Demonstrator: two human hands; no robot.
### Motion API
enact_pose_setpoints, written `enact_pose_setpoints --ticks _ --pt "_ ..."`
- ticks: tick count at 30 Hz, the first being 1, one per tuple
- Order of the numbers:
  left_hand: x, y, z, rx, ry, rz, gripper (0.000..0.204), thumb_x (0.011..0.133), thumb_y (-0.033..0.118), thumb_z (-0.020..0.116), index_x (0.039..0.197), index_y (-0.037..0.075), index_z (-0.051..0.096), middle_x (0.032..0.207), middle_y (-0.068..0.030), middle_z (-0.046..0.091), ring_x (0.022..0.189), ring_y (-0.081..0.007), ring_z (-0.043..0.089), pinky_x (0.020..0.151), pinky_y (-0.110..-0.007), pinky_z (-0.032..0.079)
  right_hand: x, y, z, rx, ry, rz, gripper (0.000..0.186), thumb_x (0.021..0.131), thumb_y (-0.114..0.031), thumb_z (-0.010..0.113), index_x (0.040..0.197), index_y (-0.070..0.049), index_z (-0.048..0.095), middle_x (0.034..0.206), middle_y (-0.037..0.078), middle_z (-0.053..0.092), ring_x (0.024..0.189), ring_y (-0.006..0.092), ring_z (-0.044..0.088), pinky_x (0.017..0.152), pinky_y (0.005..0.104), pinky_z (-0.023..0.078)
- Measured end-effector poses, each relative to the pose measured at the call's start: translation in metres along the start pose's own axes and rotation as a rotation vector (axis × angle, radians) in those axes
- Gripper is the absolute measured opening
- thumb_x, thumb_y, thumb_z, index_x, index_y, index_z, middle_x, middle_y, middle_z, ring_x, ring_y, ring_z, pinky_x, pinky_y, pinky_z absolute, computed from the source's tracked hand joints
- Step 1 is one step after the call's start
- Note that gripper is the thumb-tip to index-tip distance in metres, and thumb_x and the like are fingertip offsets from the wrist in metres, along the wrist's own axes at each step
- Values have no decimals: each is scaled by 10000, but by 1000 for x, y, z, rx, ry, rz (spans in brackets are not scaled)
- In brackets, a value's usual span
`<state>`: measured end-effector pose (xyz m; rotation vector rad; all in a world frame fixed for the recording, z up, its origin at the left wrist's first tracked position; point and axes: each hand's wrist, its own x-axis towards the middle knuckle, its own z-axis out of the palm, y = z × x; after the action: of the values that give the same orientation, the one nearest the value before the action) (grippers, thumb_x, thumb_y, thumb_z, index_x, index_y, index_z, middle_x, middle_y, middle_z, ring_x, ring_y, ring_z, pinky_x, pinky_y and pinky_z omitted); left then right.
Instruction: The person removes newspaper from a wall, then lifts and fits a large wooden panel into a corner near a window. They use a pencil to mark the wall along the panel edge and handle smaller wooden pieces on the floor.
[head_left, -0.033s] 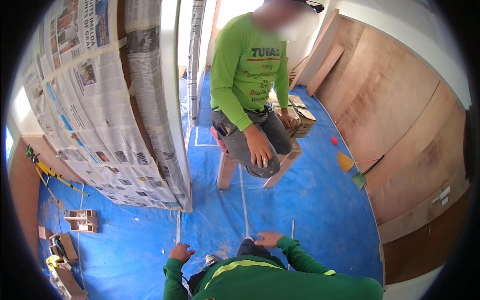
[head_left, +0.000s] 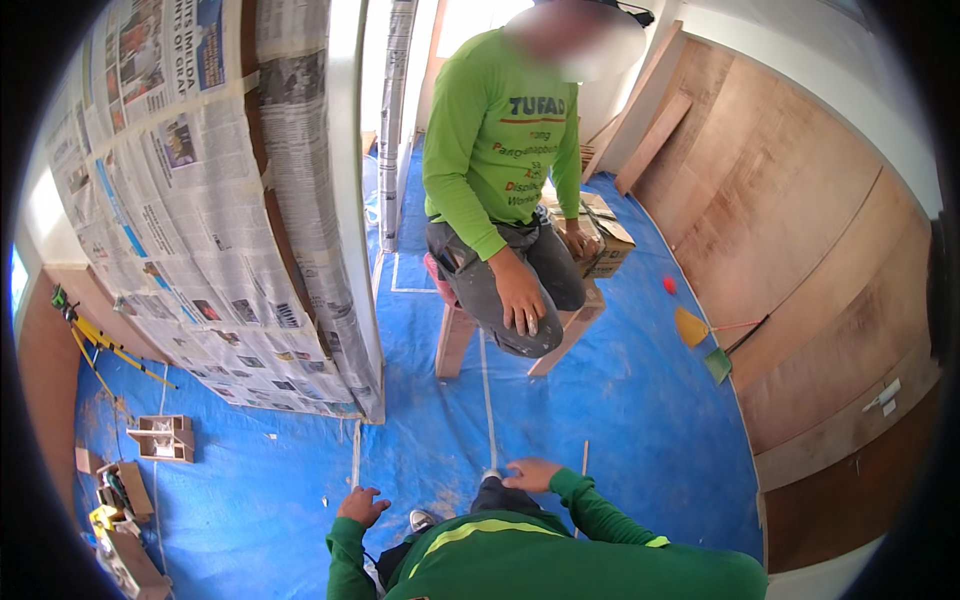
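Note:
My left hand point(head_left: 363, 507) hangs by my left side with its fingers loosely spread and nothing in it. My right hand point(head_left: 533, 475) is just over my dark trouser leg point(head_left: 496, 493), fingers stretched out and holding nothing. Whether it touches the leg I cannot tell. Across from me a person in a bright green long-sleeved shirt point(head_left: 490, 130) sits on a wooden stool point(head_left: 455, 340). One of that person's hands point(head_left: 518, 296) lies on a knee; the other point(head_left: 580, 240) is beside a cardboard box point(head_left: 606, 262).
A newspaper-covered panel point(head_left: 190, 240) stands at the left. Beyond it are a yellow tripod point(head_left: 110, 347), a wooden tray point(head_left: 163, 440) and assorted tools and boxes point(head_left: 125, 530). Blue sheeting point(head_left: 430, 420) covers the floor. Dustpans point(head_left: 718, 365) lie by the plywood wall point(head_left: 790, 230).
My right hand has shifted very slightly to the left. Otherwise nothing has visibly moved.

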<state>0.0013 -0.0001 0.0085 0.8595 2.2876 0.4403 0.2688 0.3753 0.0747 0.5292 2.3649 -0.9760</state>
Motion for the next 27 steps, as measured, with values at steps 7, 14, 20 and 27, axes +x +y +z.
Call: enact_pose_setpoints --ticks 7,14,20,27 --pt "-55 127 -107 -471 217 274 292 992 265 726 1216 79 748 1016 -161 685 912 -306 670 802 -420 534 56 -96 -101 -86 5 -313 615 981 -493 662 1327 14 632 1132 225 688 1051 398 663 929 482 523" --pt "-138 299 -281 -304 662 850 147 942 86 702 1052 9 762 1042 -146 740 886 -300 706 755 -416 547 128 -213 -197 -120 -3 -788 565 963 -351 718 1400 -12 598 1099 174 649 1000 320 638 896 438 527" --pt "-193 377 -294 -75 876 945 234 937 330 709 1083 150 742 1247 -78 619 1050 -296 644 871 -469 506 113 -334 -308 -7 128 -1136 530 955 -177 775 1432 -39 590 1076 66 585 929 152 570 731 304 512" --pt "-282 356 -228 447 1690 80 272 1034 290 647 1092 45 749 905 -81 698 888 -219 681 841 -364 530 109 -453 -430 85 826 -1471 506 988 -288 768 1448 -141 617 1197 48 633 1082 145 635 813 287 550"
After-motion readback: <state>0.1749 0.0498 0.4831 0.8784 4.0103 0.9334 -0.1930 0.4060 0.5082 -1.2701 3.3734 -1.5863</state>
